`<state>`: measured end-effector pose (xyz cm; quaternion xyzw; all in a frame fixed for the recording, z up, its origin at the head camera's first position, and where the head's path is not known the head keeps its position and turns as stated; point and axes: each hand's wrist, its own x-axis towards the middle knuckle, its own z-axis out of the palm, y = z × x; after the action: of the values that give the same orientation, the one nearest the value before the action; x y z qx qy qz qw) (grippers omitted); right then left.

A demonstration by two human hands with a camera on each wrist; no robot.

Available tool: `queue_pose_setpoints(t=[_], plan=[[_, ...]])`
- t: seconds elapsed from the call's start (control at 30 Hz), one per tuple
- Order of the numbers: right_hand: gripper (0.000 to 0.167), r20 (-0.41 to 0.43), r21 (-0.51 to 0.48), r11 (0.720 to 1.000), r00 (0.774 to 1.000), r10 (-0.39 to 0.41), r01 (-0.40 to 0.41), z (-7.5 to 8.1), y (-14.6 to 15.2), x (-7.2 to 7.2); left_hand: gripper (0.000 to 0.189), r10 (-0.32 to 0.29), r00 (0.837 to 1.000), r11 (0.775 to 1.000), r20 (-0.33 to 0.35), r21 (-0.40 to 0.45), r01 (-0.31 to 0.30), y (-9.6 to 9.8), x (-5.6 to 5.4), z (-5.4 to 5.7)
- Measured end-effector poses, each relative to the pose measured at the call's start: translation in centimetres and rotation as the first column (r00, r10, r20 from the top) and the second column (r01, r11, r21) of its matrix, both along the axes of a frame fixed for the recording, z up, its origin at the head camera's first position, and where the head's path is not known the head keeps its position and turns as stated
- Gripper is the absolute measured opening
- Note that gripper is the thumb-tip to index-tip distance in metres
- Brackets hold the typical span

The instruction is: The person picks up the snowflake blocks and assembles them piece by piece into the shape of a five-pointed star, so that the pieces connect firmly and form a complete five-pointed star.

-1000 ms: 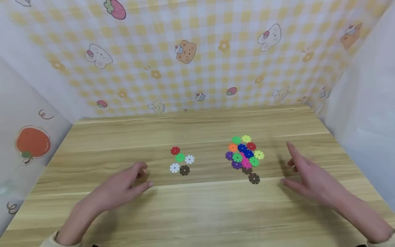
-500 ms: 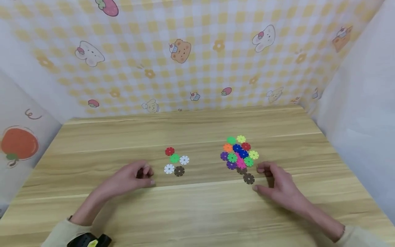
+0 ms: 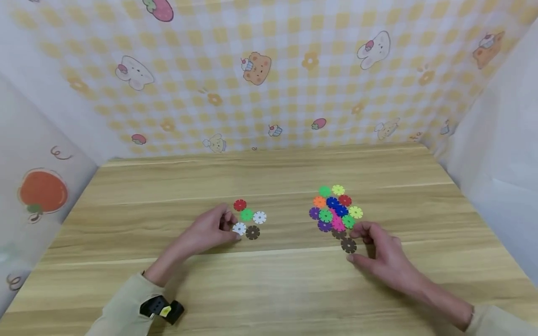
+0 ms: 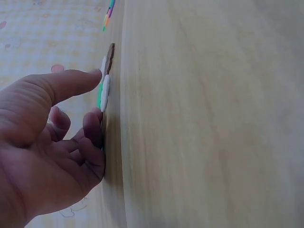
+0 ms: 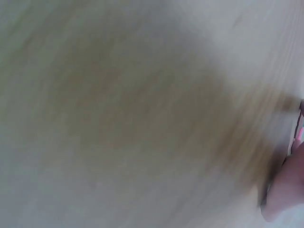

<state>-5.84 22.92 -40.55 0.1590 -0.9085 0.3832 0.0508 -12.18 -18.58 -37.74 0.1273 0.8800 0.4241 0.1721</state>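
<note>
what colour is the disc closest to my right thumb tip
It's a dark brown, notched round disc by your right hand, clearest in the head view.

We've room betw. the small notched-disc group (image 3: pixel 246 214) & bigger notched-disc pile (image 3: pixel 341 211); L hand (image 3: pixel 210 232) & R hand (image 3: pixel 388 256) block their outer sides, gingham backdrop (image 3: pixel 290 100) the rear.

Smooth plastic-looking discs (image 3: pixel 341 208), wood-grained satin tabletop (image 3: pixel 286 280), matt cloth-like backdrop (image 3: pixel 286 84)
</note>
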Motion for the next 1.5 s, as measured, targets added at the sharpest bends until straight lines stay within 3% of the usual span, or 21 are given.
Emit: queue_pose_setpoints(t=[0.2, 0.4, 0.53, 0.77, 1.03, 1.2, 1.33, 1.5], plan=[[0.069, 0.049, -0.043, 0.998, 0.998, -0.044, 0.046, 0.0, -0.7, -0.3, 0.032, -0.013, 0.998, 0.997, -0.059, -0.079, 0.008, 0.6, -0.5, 0.0], [0.065, 0.057, -0.05, 0.997, 0.997, -0.05, 0.053, -0.1, -0.8, -0.3, 0.033, 0.0, 0.999, 0.994, -0.053, -0.108, -0.006, 0.6, -0.3, -0.3], [0.053, 0.074, -0.015, 0.999, 0.996, -0.05, 0.051, 0.2, -0.7, -0.2, 0.033, -0.009, 0.999, 0.992, -0.053, -0.125, 0.002, 0.8, -0.4, -0.6], [0.019, 0.226, -0.046, 0.997, 0.973, -0.045, 0.057, 1.0, -0.4, -0.1, 0.022, -0.05, 0.994, 0.992, -0.095, -0.12, 0.039, 0.7, -0.5, -1.0], [0.012, 0.299, -0.029, 0.99, 0.946, -0.121, 0.136, 1.7, -0.7, -0.2, 0.02, -0.08, 0.994, 0.993, -0.08, -0.096, 0.072, 0.2, -0.4, -0.7], [0.012, 0.322, -0.037, 0.99, 0.939, -0.12, 0.139, 2.8, -1.2, -0.6, 0.018, -0.074, 0.995, 0.996, -0.061, -0.059, 0.07, -0.1, -0.4, -0.1], [0.018, 0.417, -0.161, 0.982, 0.909, -0.027, 0.103, 3.5, -1.9, -0.9, 0.017, -0.073, 0.996, 0.997, -0.051, -0.032, 0.071, -0.1, -0.2, 0.3], [0.028, 0.537, -0.364, 0.929, 0.83, 0.15, 0.067, 3.9, -3.6, -0.8, 0.017, -0.09, 0.995, 0.995, -0.032, 0.028, 0.091, 0.3, 1.2, 0.9]])
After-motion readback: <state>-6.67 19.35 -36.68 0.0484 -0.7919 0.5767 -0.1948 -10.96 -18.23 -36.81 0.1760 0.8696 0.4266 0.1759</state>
